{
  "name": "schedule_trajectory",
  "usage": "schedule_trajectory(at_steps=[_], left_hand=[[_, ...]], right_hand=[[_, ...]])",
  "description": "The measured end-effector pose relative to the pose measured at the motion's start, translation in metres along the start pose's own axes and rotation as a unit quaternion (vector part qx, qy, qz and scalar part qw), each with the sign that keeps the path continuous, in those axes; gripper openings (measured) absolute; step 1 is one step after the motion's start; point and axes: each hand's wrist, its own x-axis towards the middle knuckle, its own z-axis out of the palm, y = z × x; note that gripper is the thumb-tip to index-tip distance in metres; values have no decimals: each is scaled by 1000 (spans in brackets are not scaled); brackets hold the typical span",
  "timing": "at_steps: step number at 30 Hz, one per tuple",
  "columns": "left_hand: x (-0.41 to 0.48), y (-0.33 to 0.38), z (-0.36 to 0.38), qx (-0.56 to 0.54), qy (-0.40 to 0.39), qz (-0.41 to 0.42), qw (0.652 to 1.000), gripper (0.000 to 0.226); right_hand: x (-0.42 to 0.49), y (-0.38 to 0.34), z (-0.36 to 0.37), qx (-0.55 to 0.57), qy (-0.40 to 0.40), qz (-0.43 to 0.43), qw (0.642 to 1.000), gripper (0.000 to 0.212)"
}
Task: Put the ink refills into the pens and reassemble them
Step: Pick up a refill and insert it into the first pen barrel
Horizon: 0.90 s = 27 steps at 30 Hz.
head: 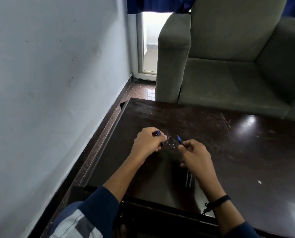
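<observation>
Blue-ended pen piece (158, 133) in left hand (148, 142), blue-tipped dark piece (179, 140) in right hand (195, 156), dark pens (188, 179) lying flat

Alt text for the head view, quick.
The left hand grips a blue-ended pen piece and the right hand pinches a blue-tipped pen piece, apart, over a dark scratched table. Dark pen parts lie by the right wrist; a grey armchair stands beyond.

The scene is viewed from head height above the near edge of the table (229, 143), angled forward and downward, close in
</observation>
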Motion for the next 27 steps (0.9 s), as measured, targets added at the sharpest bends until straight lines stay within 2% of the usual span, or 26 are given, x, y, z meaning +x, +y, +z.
schedule_trajectory(at_steps=[3,5,10,16,19,21,24,27], left_hand=[[-8,1,8,223,-17,45,974,18],[-11,2,10,305,-42,60,950,28],[-11,-2,12,367,-74,65,925,37],[-10,-5,14,381,-92,74,917,38],[-9,-4,15,356,-59,85,929,27],[-10,0,14,281,-41,94,954,24],[-10,2,14,80,-116,87,986,28],[-12,1,15,-13,-184,60,981,22]], right_hand=[[0,-1,0,118,1,47,992,7],[1,-3,1,160,-9,77,984,6],[1,-8,0,244,-17,116,963,5],[-1,-10,-3,276,-25,114,954,3],[-1,-10,-3,275,-27,94,956,5],[-2,-11,-4,292,-22,73,953,7],[-3,-11,-6,316,-18,61,947,7],[-3,-12,-6,337,-19,68,939,10]])
